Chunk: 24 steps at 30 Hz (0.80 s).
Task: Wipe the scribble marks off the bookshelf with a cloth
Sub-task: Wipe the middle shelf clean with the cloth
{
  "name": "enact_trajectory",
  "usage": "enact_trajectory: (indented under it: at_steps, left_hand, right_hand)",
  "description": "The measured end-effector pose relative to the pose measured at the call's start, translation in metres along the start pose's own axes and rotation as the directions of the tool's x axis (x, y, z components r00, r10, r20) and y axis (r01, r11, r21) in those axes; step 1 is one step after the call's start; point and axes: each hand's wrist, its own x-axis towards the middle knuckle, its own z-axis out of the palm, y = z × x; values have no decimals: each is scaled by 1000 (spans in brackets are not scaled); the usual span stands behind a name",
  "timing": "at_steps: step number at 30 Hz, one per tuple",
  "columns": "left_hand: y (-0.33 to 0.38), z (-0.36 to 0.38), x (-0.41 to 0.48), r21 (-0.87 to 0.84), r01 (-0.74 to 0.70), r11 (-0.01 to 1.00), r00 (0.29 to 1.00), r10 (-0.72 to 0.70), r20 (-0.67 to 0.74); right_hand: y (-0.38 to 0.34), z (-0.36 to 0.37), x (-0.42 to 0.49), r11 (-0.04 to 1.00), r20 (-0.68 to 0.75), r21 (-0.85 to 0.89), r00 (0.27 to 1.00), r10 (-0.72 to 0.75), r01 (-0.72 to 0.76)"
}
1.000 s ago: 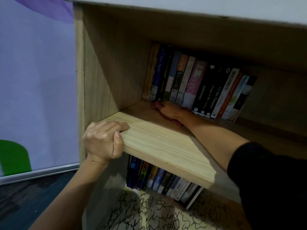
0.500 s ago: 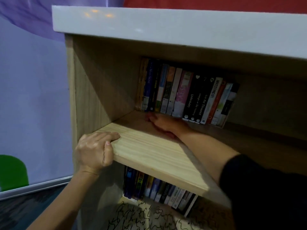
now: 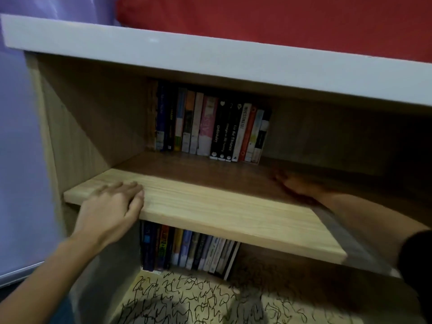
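The wooden bookshelf has a light middle board under a white top. Black scribble marks cover the lower board. My left hand rests on the front left edge of the middle board, fingers lying over its top and thumb at the front. My right hand lies flat and blurred on the shadowed right part of the same board, to the right of the books. No cloth shows in view; whether one lies under my right hand I cannot tell.
A row of upright books stands at the back of the middle board. More books stand on the lower board behind the scribbles. A purple wall is left of the shelf, red fabric above it.
My right hand has slid from in front of the books to the right along the board. My left hand has loosened from its grip on the edge. The view has tilted upward.
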Motion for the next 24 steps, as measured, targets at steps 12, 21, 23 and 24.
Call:
enact_trajectory:
  at_steps: [12,21,23,24]
  left_hand:
    - [49,58,1,51,-203,978,787,194,-586]
    - [47,63,3,65,-237,969,712,219,-668]
    - [47,62,3,74,-238,968,711,226,-666]
    - [46,63,2,80,-244,967,715,235,-658]
  right_hand:
    - [-28,13,-27,928,290,128,881,-373,350]
    - [-83,32,18,971,86,94,970,-226,218]
    - [-77,31,-20,924,230,134,895,-382,359]
    - [-64,27,-31,905,268,162,866,-423,392]
